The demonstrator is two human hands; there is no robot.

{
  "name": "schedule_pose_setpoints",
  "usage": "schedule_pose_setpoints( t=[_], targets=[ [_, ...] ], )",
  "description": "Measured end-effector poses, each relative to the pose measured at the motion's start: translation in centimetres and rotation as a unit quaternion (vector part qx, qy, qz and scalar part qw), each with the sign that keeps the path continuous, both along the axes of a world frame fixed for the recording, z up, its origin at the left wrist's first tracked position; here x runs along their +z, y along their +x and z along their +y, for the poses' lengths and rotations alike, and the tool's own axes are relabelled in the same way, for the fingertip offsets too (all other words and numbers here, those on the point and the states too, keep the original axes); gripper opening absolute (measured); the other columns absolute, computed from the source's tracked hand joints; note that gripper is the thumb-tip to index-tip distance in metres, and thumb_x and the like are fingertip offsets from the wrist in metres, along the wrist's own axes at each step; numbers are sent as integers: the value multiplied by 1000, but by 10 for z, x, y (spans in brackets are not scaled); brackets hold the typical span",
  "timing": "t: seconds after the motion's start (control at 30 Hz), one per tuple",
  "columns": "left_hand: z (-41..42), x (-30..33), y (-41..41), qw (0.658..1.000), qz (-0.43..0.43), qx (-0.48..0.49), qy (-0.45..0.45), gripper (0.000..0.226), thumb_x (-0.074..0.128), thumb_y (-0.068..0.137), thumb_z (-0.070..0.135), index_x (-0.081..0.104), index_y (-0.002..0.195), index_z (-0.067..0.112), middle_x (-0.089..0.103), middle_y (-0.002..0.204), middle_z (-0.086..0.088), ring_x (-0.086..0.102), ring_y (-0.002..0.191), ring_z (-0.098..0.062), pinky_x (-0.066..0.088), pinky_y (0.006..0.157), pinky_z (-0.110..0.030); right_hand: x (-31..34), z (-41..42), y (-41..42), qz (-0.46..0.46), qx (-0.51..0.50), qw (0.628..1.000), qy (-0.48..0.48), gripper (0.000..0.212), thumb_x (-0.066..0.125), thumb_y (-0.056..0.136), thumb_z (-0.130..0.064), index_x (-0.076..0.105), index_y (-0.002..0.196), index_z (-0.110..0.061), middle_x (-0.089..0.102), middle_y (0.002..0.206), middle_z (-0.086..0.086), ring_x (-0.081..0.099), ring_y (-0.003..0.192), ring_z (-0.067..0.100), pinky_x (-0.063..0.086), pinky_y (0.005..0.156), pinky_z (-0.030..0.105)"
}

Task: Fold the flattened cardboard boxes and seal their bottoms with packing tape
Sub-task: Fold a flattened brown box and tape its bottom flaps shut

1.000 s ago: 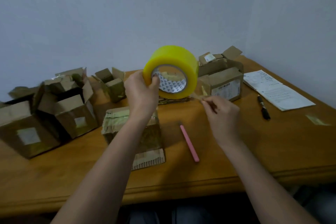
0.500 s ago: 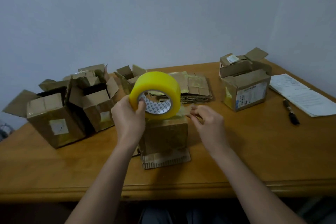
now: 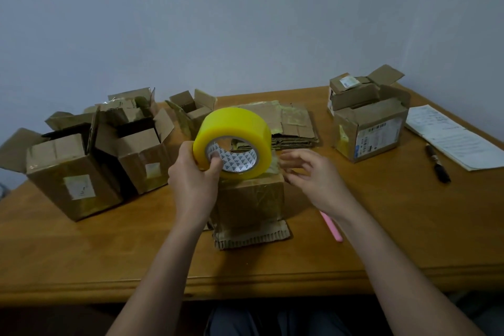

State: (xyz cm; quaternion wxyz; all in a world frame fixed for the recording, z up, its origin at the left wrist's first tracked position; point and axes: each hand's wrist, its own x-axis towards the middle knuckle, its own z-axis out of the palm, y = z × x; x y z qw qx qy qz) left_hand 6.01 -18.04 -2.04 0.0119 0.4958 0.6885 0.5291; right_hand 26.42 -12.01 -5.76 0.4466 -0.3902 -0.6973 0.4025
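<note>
My left hand (image 3: 193, 180) grips a yellow packing tape roll (image 3: 234, 128), thumb inside its core, just above a small upright cardboard box (image 3: 253, 199) at the table's middle. The box stands on its splayed lower flaps and its top face is covered with yellowish tape. My right hand (image 3: 313, 174) hovers at the box's top right corner, right of the roll, with fingers spread and loosely bent; a short strip of tape seems to run from the roll toward it. A stack of flattened boxes (image 3: 297, 123) lies behind the roll.
Folded open boxes stand at the left (image 3: 68, 169) (image 3: 141, 155), and a smaller one (image 3: 191, 109) sits behind them. At the right are another box (image 3: 371, 131), a paper sheet (image 3: 458, 139) and a black pen (image 3: 437, 163). A pink stick (image 3: 331, 226) lies under my right wrist on the wooden table (image 3: 409, 226).
The roll came down from in front of my face to the top of the small box. My right hand went from pinching the tape end to spread fingers beside the box's corner.
</note>
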Motion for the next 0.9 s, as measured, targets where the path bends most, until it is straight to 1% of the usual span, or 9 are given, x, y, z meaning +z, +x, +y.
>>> schedule_pose_setpoints(
  t=[0.13, 0.27, 0.37, 0.5, 0.63, 0.7, 0.8, 0.87, 0.9],
  targets=[
    [2, -1, -2, 1000, 0, 2, -9, 16, 64, 93, 25, 51, 98, 17, 52, 78, 10, 51, 66, -2, 42, 53, -21, -6, -5, 9, 91, 27, 986, -136, 35, 57, 88, 13, 65, 113, -10, 71, 111, 3, 66, 108, 8, 52, 96, 26],
    [4, -1, -1, 1000, -6, 2, -13, 17, 65, 94, 25, 50, 99, 19, 50, 78, 12, 50, 67, 0, 42, 54, -21, -2, -7, 4, 234, -11, 947, -219, 17, 59, 95, -9, 69, 104, 1, 74, 102, 12, 70, 100, 17, 55, 93, 31],
    [4, 0, 0, 1000, -5, 1, -17, 17, 65, 93, 24, 50, 99, 19, 49, 79, 12, 49, 68, 1, 38, 53, -17, -1, -4, -2, 140, -96, 974, -153, 14, 71, 87, -21, 77, 89, -9, 76, 85, 2, 73, 86, 12, 57, 87, 34],
    [5, 1, 2, 1000, -3, 3, -18, 18, 65, 94, 23, 49, 99, 19, 51, 83, 7, 47, 67, -1, 40, 55, -19, -4, -8, -5, 28, -192, 981, -25, 7, 75, 84, -19, 80, 79, -16, 75, 78, -6, 69, 76, 2, 57, 72, 24],
    [4, 1, 2, 1000, 0, 3, -22, 18, 65, 94, 24, 50, 102, 19, 54, 88, 4, 49, 69, -3, 39, 55, -17, -12, -13, -10, -12, -164, 986, -31, 16, 70, 88, -19, 77, 74, -21, 72, 72, -8, 68, 69, 6, 56, 64, 27],
    [4, 0, 1, 1000, -4, 5, -23, 17, 65, 94, 24, 51, 102, 18, 56, 90, 3, 50, 70, -4, 39, 55, -17, -13, -15, -5, -79, -112, 989, -63, 20, 65, 92, -25, 74, 74, -25, 70, 73, -8, 65, 71, 10, 51, 59, 23],
    [4, 0, -1, 1000, -12, -2, -21, 15, 65, 93, 25, 54, 100, 17, 60, 92, 0, 56, 77, -10, 44, 57, -19, -19, -18, 5, -115, -73, 987, -88, 20, 60, 95, -28, 72, 79, -25, 70, 79, -7, 64, 77, 10, 53, 67, 26],
    [5, -1, -1, 999, -21, -10, -25, 12, 66, 93, 26, 56, 95, 20, 63, 91, -1, 60, 81, -14, 52, 62, -26, -18, -16, 9, -74, -113, 990, -47, 19, 57, 97, -27, 74, 90, -21, 72, 89, -7, 66, 85, 8, 57, 80, 34],
    [4, -1, -1, 999, -24, -13, -24, 11, 66, 93, 27, 57, 92, 21, 64, 89, -1, 62, 82, -15, 56, 66, -31, -14, -18, 8, -44, -122, 991, -21, 21, 56, 97, -30, 73, 102, -20, 71, 100, -11, 64, 91, 4, 56, 84, 30]
  ],
)
